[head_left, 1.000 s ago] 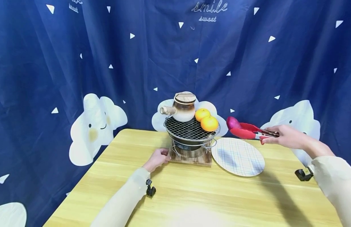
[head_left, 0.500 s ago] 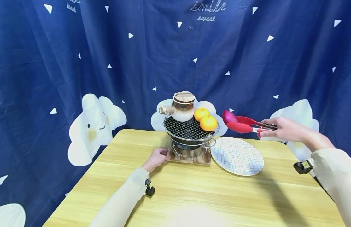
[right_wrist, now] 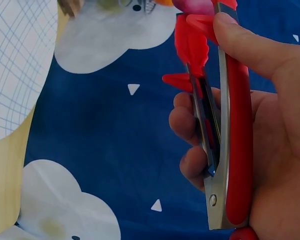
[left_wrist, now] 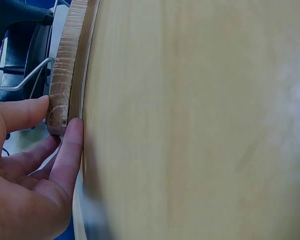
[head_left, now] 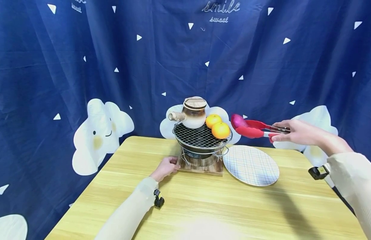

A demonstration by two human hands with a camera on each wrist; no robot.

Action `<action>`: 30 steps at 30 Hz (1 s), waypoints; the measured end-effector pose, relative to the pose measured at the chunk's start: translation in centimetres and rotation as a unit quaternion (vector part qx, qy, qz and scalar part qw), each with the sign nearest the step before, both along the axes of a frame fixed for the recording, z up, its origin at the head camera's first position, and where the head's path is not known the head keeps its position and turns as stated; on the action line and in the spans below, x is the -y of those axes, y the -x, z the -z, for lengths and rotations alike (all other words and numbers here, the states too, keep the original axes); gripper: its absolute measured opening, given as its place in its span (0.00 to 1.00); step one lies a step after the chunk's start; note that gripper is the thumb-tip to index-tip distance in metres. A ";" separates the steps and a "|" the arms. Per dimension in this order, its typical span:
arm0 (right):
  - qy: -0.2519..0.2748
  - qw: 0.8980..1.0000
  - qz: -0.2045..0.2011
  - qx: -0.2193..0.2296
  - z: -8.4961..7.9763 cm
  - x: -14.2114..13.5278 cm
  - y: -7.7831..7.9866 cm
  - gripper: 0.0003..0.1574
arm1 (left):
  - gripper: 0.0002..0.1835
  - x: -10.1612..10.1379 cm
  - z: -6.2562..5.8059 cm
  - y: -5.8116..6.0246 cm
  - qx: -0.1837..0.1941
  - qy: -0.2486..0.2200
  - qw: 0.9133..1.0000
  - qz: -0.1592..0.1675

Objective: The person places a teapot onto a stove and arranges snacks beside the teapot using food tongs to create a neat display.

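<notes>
My right hand (head_left: 299,131) grips red-tipped tongs (right_wrist: 238,135) and holds them in the air above the back of the plate. Between the tong heads sits a smooth, rounded purple vegetable (head_left: 238,121), its kind unclear. To the left, my left hand (head_left: 166,167) pinches the front left corner of a wooden board (left_wrist: 65,65), thumb on top and a finger along its side. On this board stands a small round grill (head_left: 194,136) with a wire mesh. A clay pot (head_left: 194,117) with a wooden lid and two oranges (head_left: 220,130) rest on the mesh.
A white plate (head_left: 252,166) with a blue grid pattern lies right of the board on the wooden table (head_left: 185,200). Behind the table hangs a blue curtain (head_left: 149,60) with clouds and triangles. The table's back edge runs close behind the grill.
The tongs with the purple vegetable have moved left and slightly up, nearer the oranges. My left hand stays at the board's corner.
</notes>
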State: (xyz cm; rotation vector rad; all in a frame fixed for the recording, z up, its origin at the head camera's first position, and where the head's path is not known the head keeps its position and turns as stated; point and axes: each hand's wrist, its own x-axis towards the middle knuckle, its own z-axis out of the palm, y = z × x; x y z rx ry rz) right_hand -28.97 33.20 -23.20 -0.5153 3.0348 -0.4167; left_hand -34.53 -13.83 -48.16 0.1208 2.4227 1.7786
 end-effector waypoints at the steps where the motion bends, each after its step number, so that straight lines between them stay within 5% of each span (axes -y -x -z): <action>1: 0.001 1.000 -0.002 0.001 -0.1 0.1 0.0 0.52 | 0.27 0.0 0.0 0.0 0.000 0.001 1.000 -0.001; 30: 0.004 0.998 -0.050 -0.024 -1.5 5.7 1.2 0.51 | 0.27 0.0 -0.3 -0.3 -0.003 0.013 1.000 -0.004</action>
